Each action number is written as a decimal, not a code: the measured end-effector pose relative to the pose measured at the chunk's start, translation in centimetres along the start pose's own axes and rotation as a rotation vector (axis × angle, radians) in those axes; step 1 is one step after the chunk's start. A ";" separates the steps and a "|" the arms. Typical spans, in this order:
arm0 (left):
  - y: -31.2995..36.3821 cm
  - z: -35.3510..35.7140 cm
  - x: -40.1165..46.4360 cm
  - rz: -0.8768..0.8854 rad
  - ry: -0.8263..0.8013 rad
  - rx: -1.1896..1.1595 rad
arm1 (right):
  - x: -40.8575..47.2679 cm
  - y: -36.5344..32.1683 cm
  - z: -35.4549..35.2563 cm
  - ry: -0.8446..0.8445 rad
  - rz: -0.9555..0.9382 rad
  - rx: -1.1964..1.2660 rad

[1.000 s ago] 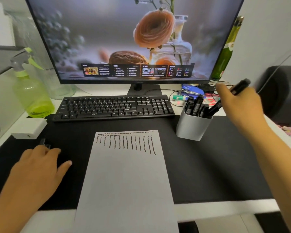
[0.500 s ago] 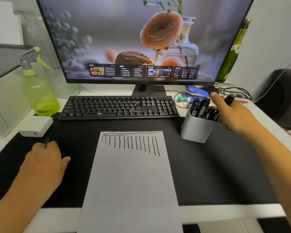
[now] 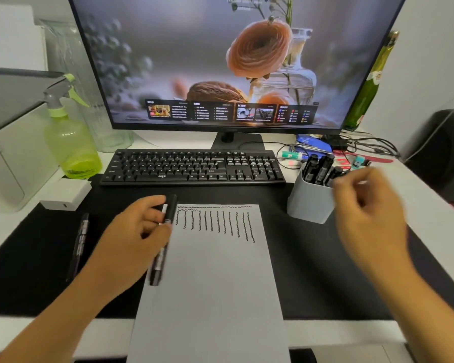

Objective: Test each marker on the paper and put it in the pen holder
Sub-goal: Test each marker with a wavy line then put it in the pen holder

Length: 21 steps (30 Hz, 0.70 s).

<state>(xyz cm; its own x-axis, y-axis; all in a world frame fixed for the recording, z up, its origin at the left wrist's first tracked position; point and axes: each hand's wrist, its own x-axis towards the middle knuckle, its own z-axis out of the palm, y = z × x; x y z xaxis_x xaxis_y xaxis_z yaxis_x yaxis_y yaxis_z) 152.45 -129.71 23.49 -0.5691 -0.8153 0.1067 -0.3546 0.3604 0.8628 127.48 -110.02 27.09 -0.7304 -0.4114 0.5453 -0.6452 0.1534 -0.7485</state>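
Note:
A white sheet of paper (image 3: 215,279) lies on the black desk mat, with several wavy black test strokes near its top edge. My left hand (image 3: 131,239) grips a black marker (image 3: 165,239) over the paper's left edge, cap end pointing away from me. Another black marker (image 3: 79,242) lies on the mat to the left. The grey pen holder (image 3: 308,203) stands at the right with several black markers (image 3: 320,169) in it. My right hand (image 3: 364,200), blurred, hovers just right of the holder with loosely curled fingers and nothing in it.
A black keyboard (image 3: 192,166) and a monitor (image 3: 233,61) stand behind the paper. A green spray bottle (image 3: 68,142) and a white adapter (image 3: 66,197) sit at the left. Cables, small items and a green glass bottle (image 3: 370,85) crowd the back right.
My right hand has dropped its marker into the holder and pulled back empty. My left hand has picked up a marker from the mat and brought it over the paper's left edge.

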 end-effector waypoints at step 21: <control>2.8 2.8 -1.3 0.328 -0.505 -0.024 | -7.3 -1.5 6.7 -0.712 0.245 0.883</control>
<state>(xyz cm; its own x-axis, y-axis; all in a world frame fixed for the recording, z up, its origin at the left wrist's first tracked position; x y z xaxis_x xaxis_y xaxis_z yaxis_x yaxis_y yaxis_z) 150.16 -126.36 24.40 -0.9301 -0.3447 0.1266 -0.0870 0.5418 0.8360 135.30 -113.22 21.69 -0.3413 -0.9131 0.2230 0.0822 -0.2653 -0.9607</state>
